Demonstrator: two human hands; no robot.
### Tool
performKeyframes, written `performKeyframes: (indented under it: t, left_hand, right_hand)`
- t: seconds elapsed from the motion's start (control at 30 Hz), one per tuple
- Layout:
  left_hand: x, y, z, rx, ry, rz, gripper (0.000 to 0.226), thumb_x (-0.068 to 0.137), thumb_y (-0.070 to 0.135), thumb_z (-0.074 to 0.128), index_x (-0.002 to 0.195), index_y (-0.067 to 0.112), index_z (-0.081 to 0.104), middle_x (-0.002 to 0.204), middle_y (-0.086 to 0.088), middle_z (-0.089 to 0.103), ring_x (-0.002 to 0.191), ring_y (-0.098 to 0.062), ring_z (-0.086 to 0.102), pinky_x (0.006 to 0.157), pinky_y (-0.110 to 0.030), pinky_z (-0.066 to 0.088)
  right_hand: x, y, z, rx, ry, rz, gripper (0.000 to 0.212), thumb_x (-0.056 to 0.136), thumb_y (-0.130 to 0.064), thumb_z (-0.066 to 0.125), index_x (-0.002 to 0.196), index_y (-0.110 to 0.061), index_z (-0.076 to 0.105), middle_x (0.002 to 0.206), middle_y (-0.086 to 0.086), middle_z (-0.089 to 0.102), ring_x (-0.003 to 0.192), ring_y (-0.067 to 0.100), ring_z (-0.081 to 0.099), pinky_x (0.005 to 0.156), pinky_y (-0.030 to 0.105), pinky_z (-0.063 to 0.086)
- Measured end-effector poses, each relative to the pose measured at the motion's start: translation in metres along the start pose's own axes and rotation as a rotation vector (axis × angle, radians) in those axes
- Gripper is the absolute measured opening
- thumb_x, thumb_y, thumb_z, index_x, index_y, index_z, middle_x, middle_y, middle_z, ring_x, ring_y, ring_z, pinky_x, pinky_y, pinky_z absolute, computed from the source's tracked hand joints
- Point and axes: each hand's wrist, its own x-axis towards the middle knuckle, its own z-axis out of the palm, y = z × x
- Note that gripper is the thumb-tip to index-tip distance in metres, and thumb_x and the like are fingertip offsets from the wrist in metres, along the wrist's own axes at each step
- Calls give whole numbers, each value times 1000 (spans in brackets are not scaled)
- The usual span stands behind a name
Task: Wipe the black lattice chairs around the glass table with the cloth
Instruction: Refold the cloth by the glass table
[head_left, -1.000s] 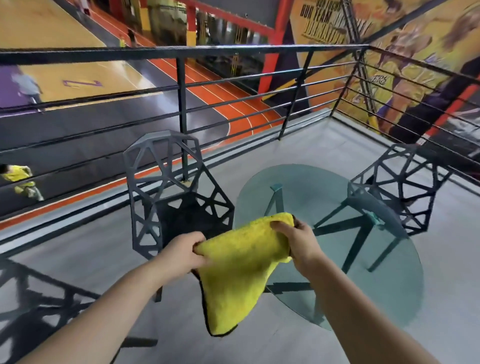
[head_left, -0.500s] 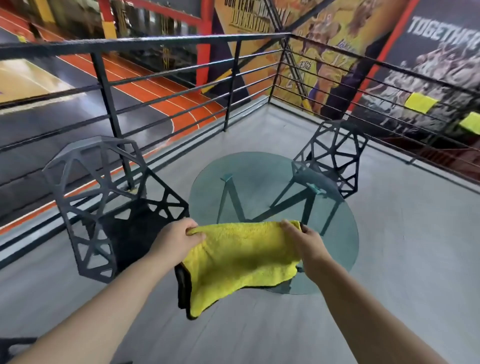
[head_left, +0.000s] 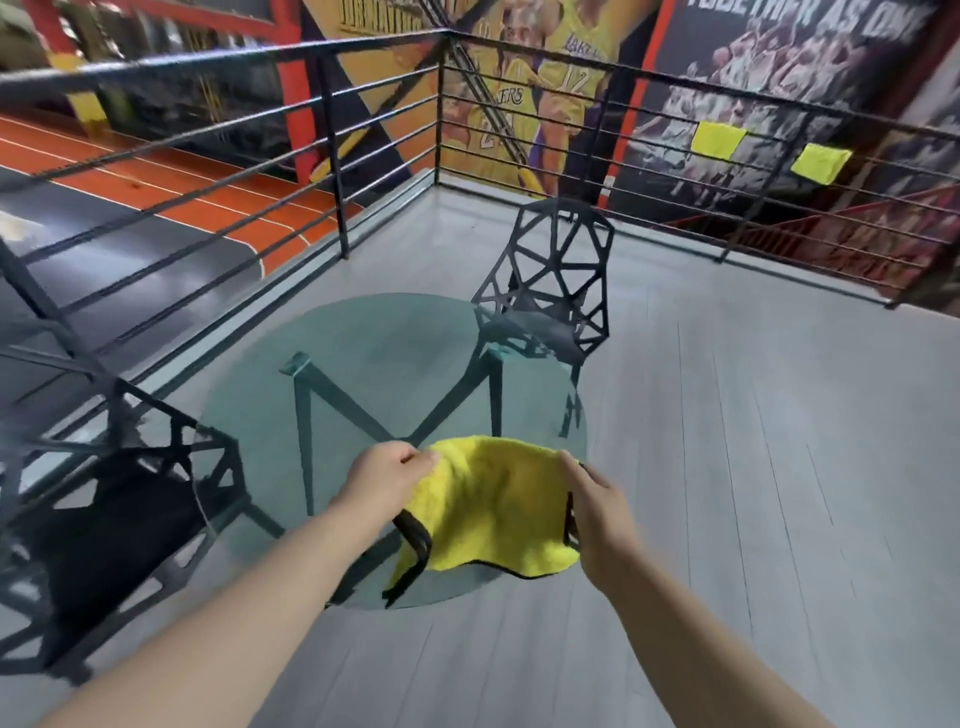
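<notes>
A yellow cloth (head_left: 493, 504) with a black edge hangs stretched between my hands over the near rim of the round glass table (head_left: 363, 353). My left hand (head_left: 387, 480) pinches its left top corner. My right hand (head_left: 597, 512) grips its right edge. One black lattice chair (head_left: 553, 280) stands at the table's far right side, partly seen through the glass. A second black lattice chair (head_left: 109, 514) stands at the near left, blurred and cut off by the frame edge.
A black metal railing (head_left: 332, 156) runs along the left and back of the grey platform, with a drop to a sports court beyond. Two yellow cloths (head_left: 717, 139) hang on the right railing. Open grey floor (head_left: 753, 441) lies right of the table.
My view has swung right: the left chair slid toward the frame edge and the far chair moved to centre. Both hands kept hold of the cloth, now spread over the table's near rim.
</notes>
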Motion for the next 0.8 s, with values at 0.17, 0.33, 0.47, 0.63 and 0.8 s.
performKeyframes:
  t: [0.17,0.33,0.47,0.63,0.8]
  left_hand:
    - [18,83,102,-281,-140,-3,22,89,39,57,93,18,63,88,0,65,78,-12,56,66,-25,42]
    - [35,136,160,-394,-276,33,25,78,28,73,99,27,59,95,3,68,89,-11,63,79,-23,48]
    - [62,160,179,-298,-269,88,33,78,0,62,105,19,61,94,-1,66,86,-16,60,72,-20,43]
    - [112,172,188,-383,-367,-13,32,77,-9,50,91,15,66,73,1,62,70,-13,55,63,-22,41]
    - [166,167,189,-494,-461,-147,29,65,-1,48,86,12,64,64,-2,56,58,-13,49,53,-23,35]
  right_hand:
    - [29,-19,-61,53,-239,-75,31,96,-34,49,99,-9,66,93,11,66,82,20,64,75,32,54]
    - [71,-30,-113,53,-417,-136,29,99,-30,44,109,-15,68,111,2,68,101,13,65,93,31,51]
    - [124,-35,-144,-59,-250,-189,20,91,-8,56,94,-21,71,99,2,67,89,12,62,78,19,48]
    - [208,-50,-167,-162,-68,-180,64,77,14,56,130,-19,44,126,4,48,113,16,50,70,22,47]
    - [268,-59,-155,-196,-558,-55,65,59,8,59,123,-2,55,106,9,65,94,16,62,74,23,51]
